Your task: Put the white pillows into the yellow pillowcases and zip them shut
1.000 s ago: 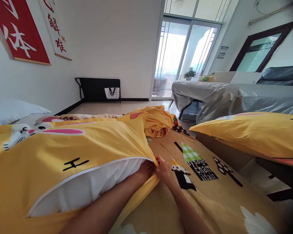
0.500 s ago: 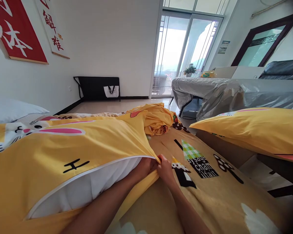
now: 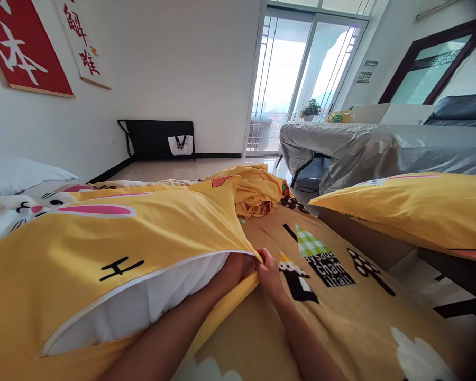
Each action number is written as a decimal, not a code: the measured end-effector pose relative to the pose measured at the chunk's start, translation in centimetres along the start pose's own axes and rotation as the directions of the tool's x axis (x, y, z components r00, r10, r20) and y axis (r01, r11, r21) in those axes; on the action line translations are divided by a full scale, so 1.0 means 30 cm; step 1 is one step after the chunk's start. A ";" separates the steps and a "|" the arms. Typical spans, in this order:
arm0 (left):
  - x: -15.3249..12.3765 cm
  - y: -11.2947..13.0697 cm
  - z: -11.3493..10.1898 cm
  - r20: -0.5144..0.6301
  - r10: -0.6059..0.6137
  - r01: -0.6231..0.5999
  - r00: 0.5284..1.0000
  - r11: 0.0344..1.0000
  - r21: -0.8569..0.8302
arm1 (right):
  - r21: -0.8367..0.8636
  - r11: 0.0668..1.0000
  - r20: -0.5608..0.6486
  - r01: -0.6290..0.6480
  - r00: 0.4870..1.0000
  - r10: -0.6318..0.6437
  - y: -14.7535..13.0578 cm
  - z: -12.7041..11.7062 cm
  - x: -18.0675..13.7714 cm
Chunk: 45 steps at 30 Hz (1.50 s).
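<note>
A yellow rabbit-print pillowcase [image 3: 115, 238] lies on the bed with its long side open, showing the white pillow [image 3: 150, 296] inside. My left hand [image 3: 236, 267] reaches into the far end of the opening, its fingers hidden under the cloth. My right hand [image 3: 266, 267] pinches the pillowcase's corner at the end of the opening, fingers closed on the fabric edge.
A printed tan bedsheet [image 3: 341, 312] covers the bed. A crumpled yellow cloth [image 3: 257, 196] lies ahead. A second yellow pillow [image 3: 412, 209] sits at right, a white pillow [image 3: 19, 174] at left. A covered sofa [image 3: 360, 145] stands beyond, near glass doors.
Both hands stay at the pillowcase corner; the left hand has pushed slightly deeper inside. The view has shifted a little.
</note>
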<state>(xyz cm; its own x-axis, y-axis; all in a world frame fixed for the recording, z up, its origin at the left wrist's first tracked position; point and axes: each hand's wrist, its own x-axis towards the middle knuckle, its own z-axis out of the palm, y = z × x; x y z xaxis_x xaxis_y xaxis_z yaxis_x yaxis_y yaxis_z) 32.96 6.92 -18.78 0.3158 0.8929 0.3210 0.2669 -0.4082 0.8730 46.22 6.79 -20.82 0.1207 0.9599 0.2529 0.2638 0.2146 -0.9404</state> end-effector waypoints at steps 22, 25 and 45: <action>-0.016 0.067 -0.052 0.326 0.044 -0.148 0.944 0.942 0.300 | 0.184 0.977 -0.033 -0.107 0.993 0.115 -0.016 0.006 -0.019; -0.022 0.073 -0.052 0.290 -0.006 -0.082 0.957 0.953 0.292 | 0.296 0.944 -0.066 -0.149 0.982 0.176 -0.016 0.020 -0.018; -0.031 0.065 -0.083 0.358 0.109 -0.155 0.927 0.983 0.101 | 0.235 0.966 -0.089 -0.103 0.988 0.127 -0.007 0.022 -0.021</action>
<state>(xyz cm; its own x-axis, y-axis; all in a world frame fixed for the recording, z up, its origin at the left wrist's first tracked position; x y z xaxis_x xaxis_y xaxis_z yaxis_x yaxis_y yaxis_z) 30.91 5.76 -16.46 0.6480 0.7154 0.2614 0.3057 -0.5586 0.7711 45.45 6.25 -20.93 0.2380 0.9594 0.1510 0.0174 0.1513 -0.9883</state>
